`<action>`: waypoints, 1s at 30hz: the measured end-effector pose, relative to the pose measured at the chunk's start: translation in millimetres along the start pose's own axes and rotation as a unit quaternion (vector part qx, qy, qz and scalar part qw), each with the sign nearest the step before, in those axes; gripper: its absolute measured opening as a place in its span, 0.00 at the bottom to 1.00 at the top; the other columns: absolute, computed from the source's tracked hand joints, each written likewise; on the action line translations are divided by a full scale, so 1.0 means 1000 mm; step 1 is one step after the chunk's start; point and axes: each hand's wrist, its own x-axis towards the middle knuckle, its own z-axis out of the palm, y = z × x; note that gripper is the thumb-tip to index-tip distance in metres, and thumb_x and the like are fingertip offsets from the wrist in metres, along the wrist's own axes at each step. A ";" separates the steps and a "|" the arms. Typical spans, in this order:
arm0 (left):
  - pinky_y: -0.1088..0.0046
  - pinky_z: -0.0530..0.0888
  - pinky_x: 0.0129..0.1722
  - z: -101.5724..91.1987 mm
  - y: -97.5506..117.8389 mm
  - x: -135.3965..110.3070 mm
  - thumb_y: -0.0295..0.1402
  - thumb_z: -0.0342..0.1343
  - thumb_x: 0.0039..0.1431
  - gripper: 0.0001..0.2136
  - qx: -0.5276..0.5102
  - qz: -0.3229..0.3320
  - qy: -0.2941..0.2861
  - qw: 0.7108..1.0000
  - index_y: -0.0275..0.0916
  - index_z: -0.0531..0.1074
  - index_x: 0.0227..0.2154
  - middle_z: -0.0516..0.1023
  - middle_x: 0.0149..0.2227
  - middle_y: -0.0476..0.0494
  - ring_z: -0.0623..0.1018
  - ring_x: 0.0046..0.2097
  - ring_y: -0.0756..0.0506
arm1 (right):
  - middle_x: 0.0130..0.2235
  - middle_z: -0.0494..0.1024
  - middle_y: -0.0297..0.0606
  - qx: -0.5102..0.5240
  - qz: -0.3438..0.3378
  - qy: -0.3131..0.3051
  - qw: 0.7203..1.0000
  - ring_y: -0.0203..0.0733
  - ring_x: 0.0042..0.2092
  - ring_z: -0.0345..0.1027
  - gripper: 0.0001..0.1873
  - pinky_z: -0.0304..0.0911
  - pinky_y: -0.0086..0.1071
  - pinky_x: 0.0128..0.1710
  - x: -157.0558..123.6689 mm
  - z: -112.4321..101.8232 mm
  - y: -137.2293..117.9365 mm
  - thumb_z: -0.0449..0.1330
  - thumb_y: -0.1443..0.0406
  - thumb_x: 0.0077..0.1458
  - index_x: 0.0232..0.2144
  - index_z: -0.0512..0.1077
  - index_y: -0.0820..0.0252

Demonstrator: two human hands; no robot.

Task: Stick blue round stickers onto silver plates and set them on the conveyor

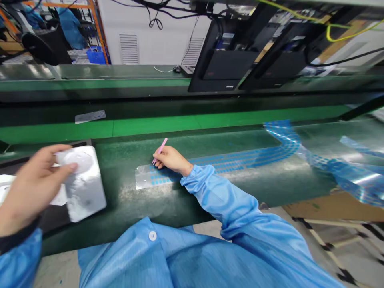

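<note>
The L hand (36, 186) is clamped on a white plate (85, 200) w/ rounded corners: the thumb presses on its front, near the top, and the other fingers go behind it. This plate is tilted, above a dark pad (55, 220) at the left side of the bench (144, 212). A second white piece (61, 196) shows partly behind it; the L hand stands in front, so its full shape I cannot tell.

The R hand (174, 160) is well apart from the L hand and is closed around pink tweezers (162, 146), tips down at the near end of a clear strip w/ blue dots (234, 162). If the tips hold a dot, I cannot tell. The R hand and the blue sleeve (222, 196) cover some rows there. The strip goes to the right, bends, and lies in loose folds at the R side, close to cardboard (330, 206).

Behind, on the ledge, is a thin card (90, 117) w/ holes or marks. Further back: 2 dark monitors (234, 64), tilted, w/ black cables and a yellow cable (333, 38) hanging nearby. Top L, in bg: a blue bin (97, 55) and ppl in blue clothes (72, 28), partly hidden.
</note>
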 end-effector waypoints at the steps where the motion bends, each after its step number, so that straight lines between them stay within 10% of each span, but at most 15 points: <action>1: 0.66 0.74 0.30 0.016 0.014 -0.012 0.50 0.54 0.47 0.26 -0.054 -0.007 -0.042 0.998 0.46 0.65 0.49 0.76 0.32 0.50 0.77 0.32 0.42 | 0.18 0.73 0.33 0.000 0.012 0.002 1.000 0.31 0.19 0.69 0.12 0.68 0.21 0.19 0.005 0.001 0.000 0.57 0.74 0.57 0.22 0.68 0.64; 5: 0.66 0.75 0.33 0.086 0.042 -0.031 0.43 0.52 0.51 0.22 -0.128 0.024 -0.186 0.974 0.42 0.64 0.49 0.77 0.33 0.48 0.77 0.32 0.43 | 0.17 0.73 0.35 0.017 0.048 -0.014 0.999 0.32 0.19 0.69 0.13 0.69 0.22 0.19 0.017 -0.001 0.003 0.58 0.74 0.56 0.20 0.68 0.64; 10: 0.62 0.73 0.47 0.139 0.036 -0.024 0.33 0.52 0.53 0.18 -0.023 0.082 -0.167 0.982 0.39 0.68 0.48 0.77 0.41 0.42 0.77 0.43 0.41 | 0.18 0.75 0.35 0.025 0.040 -0.028 0.998 0.32 0.20 0.70 0.12 0.69 0.20 0.20 0.016 -0.002 0.007 0.58 0.74 0.56 0.21 0.69 0.65; 30: 0.52 0.66 0.51 0.153 0.020 -0.040 0.37 0.62 0.51 0.16 0.101 0.174 -0.151 0.968 0.43 0.74 0.45 0.75 0.53 0.42 0.66 0.55 0.34 | 0.16 0.73 0.34 0.083 0.046 -0.032 0.995 0.29 0.18 0.67 0.14 0.64 0.18 0.17 0.003 0.000 0.005 0.60 0.68 0.57 0.19 0.69 0.65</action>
